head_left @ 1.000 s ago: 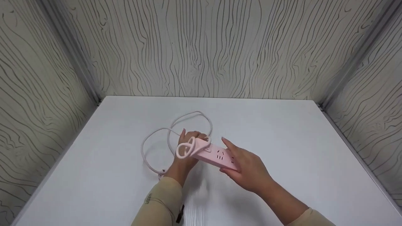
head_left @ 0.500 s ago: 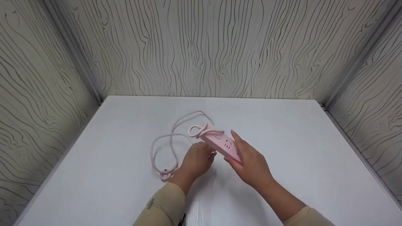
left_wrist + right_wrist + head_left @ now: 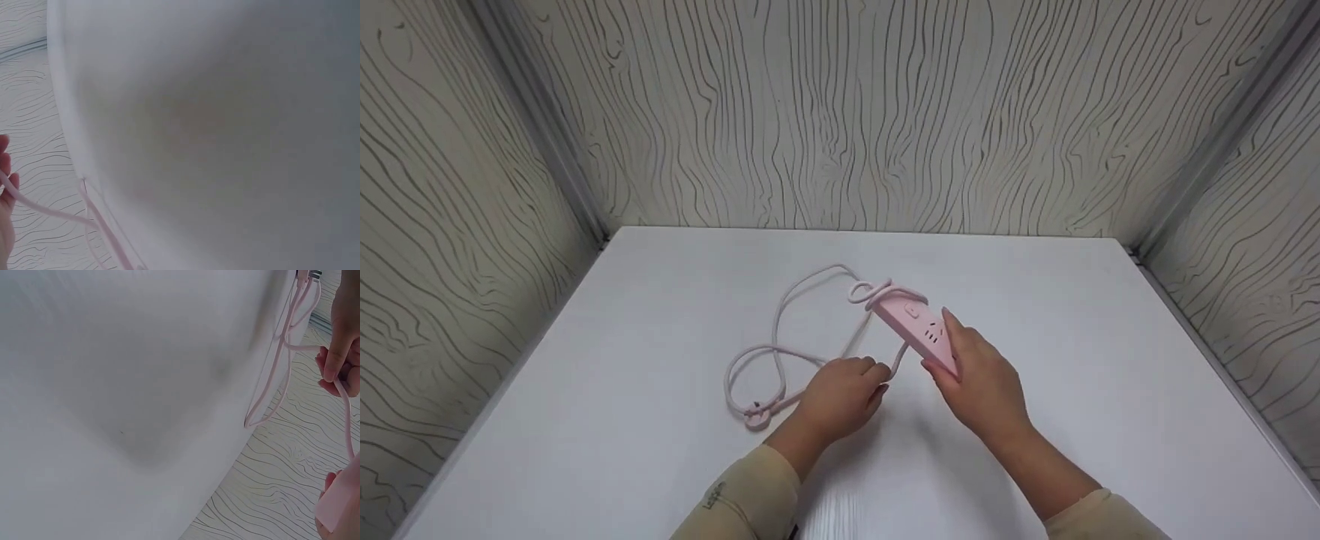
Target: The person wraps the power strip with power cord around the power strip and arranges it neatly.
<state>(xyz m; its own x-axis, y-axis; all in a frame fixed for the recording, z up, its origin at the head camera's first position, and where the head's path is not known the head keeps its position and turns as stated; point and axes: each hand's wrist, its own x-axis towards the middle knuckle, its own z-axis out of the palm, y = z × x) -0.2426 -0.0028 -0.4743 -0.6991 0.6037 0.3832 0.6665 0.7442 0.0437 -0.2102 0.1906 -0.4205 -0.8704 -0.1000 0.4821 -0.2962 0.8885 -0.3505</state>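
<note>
My right hand (image 3: 982,382) grips the near end of a pink power strip (image 3: 913,324), which is raised and tilted with its sockets facing up. A pale pink cord (image 3: 777,322) is looped around the strip's far end. My left hand (image 3: 844,394) pinches the cord to the left of the strip; the right wrist view shows its thumb and fingers on the cord (image 3: 347,419). In the left wrist view, fingers (image 3: 5,163) and a stretch of cord appear at the left edge. The plug (image 3: 757,417) lies on the table beside a loop of cord.
The white table (image 3: 1072,337) stands between wood-grain panels (image 3: 840,112) at the back and sides. Grey metal posts (image 3: 1207,172) rise at the back corners. Loose cord loops spread over the table's left-middle part.
The left hand has come out from behind the strip, toward me, and draws cord along. The right hand has shifted right, turning the strip's far end up and to the right.
</note>
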